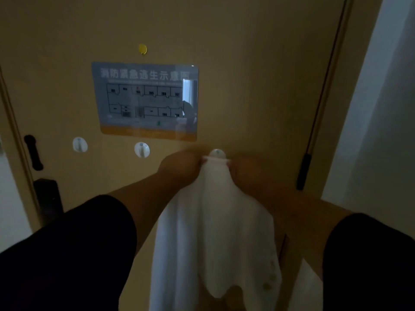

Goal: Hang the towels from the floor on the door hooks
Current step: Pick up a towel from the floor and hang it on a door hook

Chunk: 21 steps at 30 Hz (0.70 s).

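White terry: towel (213,221), top edge bunched at right-most hook (217,154), rest hanging btwn both forearms.
L hand (179,169): pinches towel top, just left of hook.
R hand (249,173): grips other side of bunch, just right of hook; fingers blurred.
Why held so: edge stretched btwn hands, prob. to seat it over the peg.
Spare hooks: two, (80,144) and (142,149), left of L hand, bare.
Door (247,86): tan; evac. plan sign (146,101) above hands.
Containers: none seen.
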### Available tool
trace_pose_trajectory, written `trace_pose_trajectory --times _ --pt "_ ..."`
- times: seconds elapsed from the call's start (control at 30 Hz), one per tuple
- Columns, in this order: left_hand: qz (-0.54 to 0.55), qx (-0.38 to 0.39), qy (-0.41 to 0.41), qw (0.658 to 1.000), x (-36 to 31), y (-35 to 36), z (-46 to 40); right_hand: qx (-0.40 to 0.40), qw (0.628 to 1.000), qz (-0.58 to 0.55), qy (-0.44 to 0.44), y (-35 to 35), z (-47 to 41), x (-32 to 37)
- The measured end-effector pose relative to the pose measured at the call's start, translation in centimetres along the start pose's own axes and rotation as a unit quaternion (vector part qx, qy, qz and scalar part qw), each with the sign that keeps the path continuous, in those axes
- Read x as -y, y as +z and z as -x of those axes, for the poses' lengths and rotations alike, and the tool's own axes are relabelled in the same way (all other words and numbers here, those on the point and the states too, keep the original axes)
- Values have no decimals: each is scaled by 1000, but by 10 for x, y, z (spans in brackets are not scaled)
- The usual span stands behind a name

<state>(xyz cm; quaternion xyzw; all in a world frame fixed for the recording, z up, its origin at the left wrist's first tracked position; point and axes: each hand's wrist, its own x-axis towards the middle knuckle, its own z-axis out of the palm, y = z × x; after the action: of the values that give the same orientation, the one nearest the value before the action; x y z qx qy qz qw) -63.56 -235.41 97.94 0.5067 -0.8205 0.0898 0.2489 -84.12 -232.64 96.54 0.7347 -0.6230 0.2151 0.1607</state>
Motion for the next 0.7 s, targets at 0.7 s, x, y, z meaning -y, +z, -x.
trace_pose_trajectory --times 0.7 --pt "196 3 -77 978 -4 80 -12 -1 960 -220 176 83 8 26"
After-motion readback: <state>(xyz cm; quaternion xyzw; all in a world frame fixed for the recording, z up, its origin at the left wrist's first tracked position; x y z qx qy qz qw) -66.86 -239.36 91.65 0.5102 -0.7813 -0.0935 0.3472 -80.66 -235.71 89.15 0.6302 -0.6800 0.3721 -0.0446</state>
